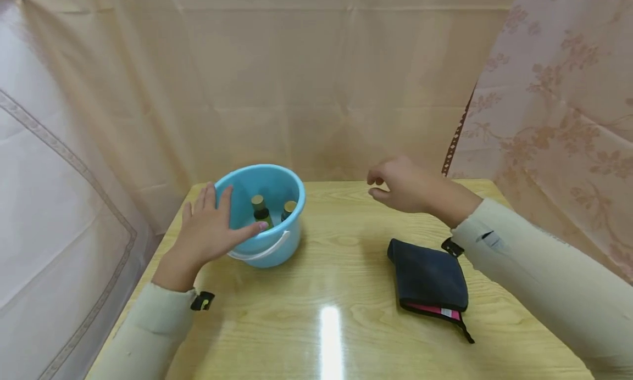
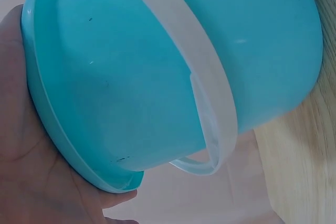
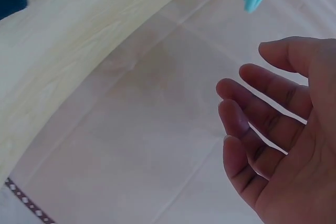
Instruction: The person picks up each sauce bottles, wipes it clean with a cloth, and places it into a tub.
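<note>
The left hand (image 1: 210, 229), fingers straight and flat, presses against the rim of a light blue bucket (image 1: 277, 234) left of centre on the wooden table (image 1: 336, 292). The bucket stands upright, mouth up, white handle (image 1: 262, 252) folded down, two capped bottles (image 1: 260, 210) inside. The right hand (image 1: 400, 185) hovers mid-frame, loosely curled, holding nothing.

The left hand (image 1: 210, 229) reaches forward from a pale sleeve with fingers straight and spread, thumb stretched out to the right, palm facing down and away. The right hand (image 1: 400, 185) hangs raised in the air, wrist bent, its fingers (image 3: 262, 90) loosely curled and holding nothing, the forearm in a matching pale sleeve slanting in from the lower right. A dark strap sits at each wrist.
</note>
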`<action>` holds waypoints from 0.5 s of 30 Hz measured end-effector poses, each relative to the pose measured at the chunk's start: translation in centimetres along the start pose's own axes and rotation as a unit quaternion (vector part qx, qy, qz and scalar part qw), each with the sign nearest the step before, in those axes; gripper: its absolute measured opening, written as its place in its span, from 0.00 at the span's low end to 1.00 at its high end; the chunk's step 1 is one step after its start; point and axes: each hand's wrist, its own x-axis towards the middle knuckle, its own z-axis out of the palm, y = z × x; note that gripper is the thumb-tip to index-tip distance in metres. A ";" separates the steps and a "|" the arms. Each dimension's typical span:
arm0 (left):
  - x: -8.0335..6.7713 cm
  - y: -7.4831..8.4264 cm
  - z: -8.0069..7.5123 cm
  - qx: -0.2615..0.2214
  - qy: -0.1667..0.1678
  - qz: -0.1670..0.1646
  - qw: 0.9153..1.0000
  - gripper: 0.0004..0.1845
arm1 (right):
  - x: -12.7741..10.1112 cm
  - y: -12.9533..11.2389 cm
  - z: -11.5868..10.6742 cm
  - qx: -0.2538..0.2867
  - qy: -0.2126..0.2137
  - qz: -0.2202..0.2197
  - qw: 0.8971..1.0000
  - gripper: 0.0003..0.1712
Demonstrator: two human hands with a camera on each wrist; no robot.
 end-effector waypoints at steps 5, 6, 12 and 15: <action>-0.2 -0.6 -0.3 0.015 -0.009 -0.003 1.000 0.72 | -1.4 0.7 1.0 -0.008 0.009 0.029 1.000 0.16; -0.3 -0.6 -0.5 0.021 -0.010 -0.002 1.000 0.71 | -1.6 0.8 1.2 -0.012 0.008 0.037 0.999 0.19; -0.3 0.4 -1.7 0.055 -0.002 0.028 0.998 0.68 | -2.7 1.5 2.2 -0.048 0.012 0.080 0.996 0.37; 0.0 1.7 -2.2 0.064 -0.005 0.050 0.997 0.65 | -3.3 1.6 2.4 -0.055 0.021 0.095 0.994 0.45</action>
